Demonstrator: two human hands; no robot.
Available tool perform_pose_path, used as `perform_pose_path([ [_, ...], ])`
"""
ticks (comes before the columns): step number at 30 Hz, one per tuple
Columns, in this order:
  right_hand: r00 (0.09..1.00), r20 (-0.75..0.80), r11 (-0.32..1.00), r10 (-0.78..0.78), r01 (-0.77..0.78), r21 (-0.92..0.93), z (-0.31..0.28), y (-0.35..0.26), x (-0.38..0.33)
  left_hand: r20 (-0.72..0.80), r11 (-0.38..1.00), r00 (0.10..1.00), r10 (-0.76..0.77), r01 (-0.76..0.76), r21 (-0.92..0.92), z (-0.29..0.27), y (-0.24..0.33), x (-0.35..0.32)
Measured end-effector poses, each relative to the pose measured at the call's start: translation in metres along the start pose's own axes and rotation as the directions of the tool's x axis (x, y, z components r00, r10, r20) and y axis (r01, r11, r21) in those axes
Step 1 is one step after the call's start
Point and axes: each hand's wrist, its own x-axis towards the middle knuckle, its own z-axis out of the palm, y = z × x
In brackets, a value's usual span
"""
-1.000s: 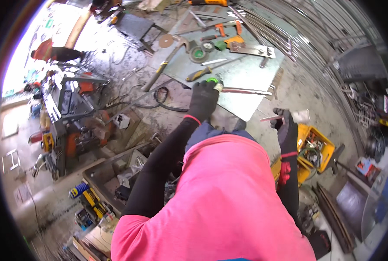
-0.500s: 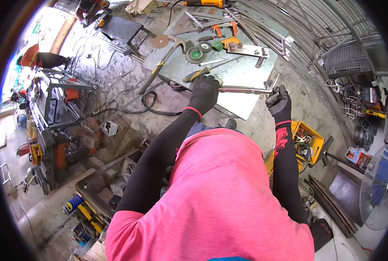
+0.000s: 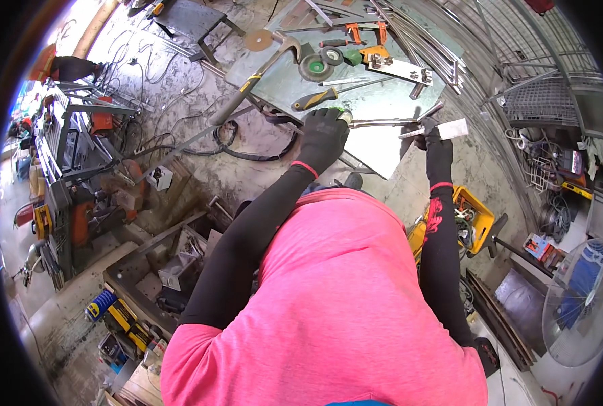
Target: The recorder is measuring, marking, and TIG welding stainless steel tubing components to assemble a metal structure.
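Observation:
My left hand (image 3: 325,140), in a dark glove, closes around the near end of a slim shiny metal bar (image 3: 382,123). A small green-and-white rounded object (image 3: 345,116) shows at its fingertips; its kind is unclear. At the bar's other end, my gloved right hand (image 3: 438,150) grips a flat pale metal piece (image 3: 455,129) that sticks out to both sides of the fingers. The bar lies over the corner of a pale sheet-topped table (image 3: 382,152). Beyond my left hand lie a yellow-and-black handled tool (image 3: 315,99) and a claw hammer (image 3: 244,91).
On the table are grinding discs (image 3: 315,68), orange clamps (image 3: 365,34), a hinge-like metal plate (image 3: 401,69) and several metal tubes (image 3: 423,51). A yellow tool crate (image 3: 478,220) stands at right, near a fan (image 3: 582,301). Cables (image 3: 247,157) lie on the floor at left.
The flat pale metal piece has come into plain view in my right hand. Both hands stay at the bar. My view has shifted, and the table's things appear lower and further right.

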Motion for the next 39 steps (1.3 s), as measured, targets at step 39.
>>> perform_pose_path([
  [39,0.906,0.422,0.983,0.032,0.047,-0.175,0.034,-0.022,-0.018,-0.016,0.998,0.998,-0.055,0.056,0.024,0.001,0.009,-0.001],
])
